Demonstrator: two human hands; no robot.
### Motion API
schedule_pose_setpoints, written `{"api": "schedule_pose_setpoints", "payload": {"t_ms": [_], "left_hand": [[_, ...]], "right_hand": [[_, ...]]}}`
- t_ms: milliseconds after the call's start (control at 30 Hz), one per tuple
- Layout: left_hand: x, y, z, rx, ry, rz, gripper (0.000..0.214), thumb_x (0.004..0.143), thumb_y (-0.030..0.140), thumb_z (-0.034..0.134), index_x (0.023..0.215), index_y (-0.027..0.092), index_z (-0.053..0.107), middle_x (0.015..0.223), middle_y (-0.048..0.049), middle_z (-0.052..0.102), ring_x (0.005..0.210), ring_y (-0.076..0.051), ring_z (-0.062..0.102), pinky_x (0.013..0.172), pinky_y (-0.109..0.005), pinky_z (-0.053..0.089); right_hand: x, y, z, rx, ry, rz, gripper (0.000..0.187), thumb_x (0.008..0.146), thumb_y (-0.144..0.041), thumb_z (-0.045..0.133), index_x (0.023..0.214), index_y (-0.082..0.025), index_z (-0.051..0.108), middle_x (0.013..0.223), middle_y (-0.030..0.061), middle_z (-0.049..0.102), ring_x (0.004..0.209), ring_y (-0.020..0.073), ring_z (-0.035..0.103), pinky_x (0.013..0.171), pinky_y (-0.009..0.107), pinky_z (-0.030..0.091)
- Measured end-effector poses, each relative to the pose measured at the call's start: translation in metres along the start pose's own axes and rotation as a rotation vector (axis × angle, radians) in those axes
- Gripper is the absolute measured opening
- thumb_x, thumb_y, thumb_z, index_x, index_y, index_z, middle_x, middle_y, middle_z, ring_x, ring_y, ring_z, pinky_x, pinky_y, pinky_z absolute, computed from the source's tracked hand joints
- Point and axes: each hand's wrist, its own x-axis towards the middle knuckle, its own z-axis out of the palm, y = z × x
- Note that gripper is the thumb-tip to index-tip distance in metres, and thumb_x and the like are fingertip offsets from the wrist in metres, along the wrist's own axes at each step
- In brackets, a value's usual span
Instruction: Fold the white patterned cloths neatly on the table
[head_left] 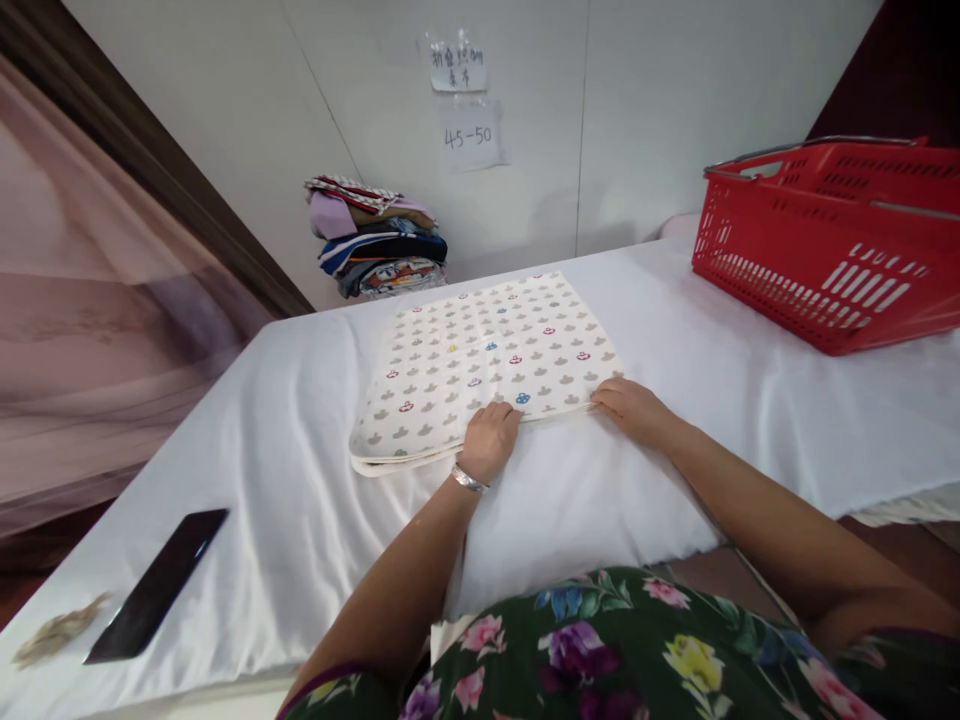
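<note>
A folded cream cloth [480, 330] with a small printed pattern in grey, red and blue lies flat in layers. My left hand [491, 438], with a silver bracelet at the wrist, has its fingers curled over the middle of the near edge. At the near right corner my right hand [631, 408] pinches the same edge, thumb hidden beneath. The near left corner shows several stacked layers, slightly spread apart.
White satin covers the table [285, 420]. A red plastic basket [832, 250] stands at the right, and a pile of folded fabrics [382, 245] sits beyond the far edge. A dark flat slab [157, 585] and a tuft of fibre [60, 632] lie front left. Pink curtain [97, 280] hangs left.
</note>
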Motion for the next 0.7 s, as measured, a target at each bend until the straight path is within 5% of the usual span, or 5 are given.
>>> {"api": "schedule_pose_setpoints", "payload": {"t_ms": [300,700], "left_hand": [[-0.003,0.001,0.003,0.004,-0.03,-0.012,0.02,0.087,0.017,0.044,0.097,0.021,0.061,0.09,-0.0041,0.059,0.084,-0.019,0.05,0.07,-0.032,0.04],[-0.009,0.003,-0.004,-0.057,-0.045,0.018,0.032,0.083,0.009,0.041,0.109,0.02,0.056,0.1,-0.0074,0.057,0.094,-0.021,0.05,0.076,-0.035,0.042]], "right_hand": [[-0.005,0.01,-0.004,0.084,-0.001,-0.073,0.026,0.088,-0.025,0.042,0.102,-0.024,0.063,0.098,0.0059,0.061,0.091,0.0197,0.053,0.079,0.035,0.045],[-0.03,0.027,-0.013,-0.104,0.009,-0.089,0.037,0.087,-0.015,0.036,0.117,-0.024,0.055,0.116,0.0062,0.057,0.104,0.0217,0.051,0.087,0.041,0.044]]}}
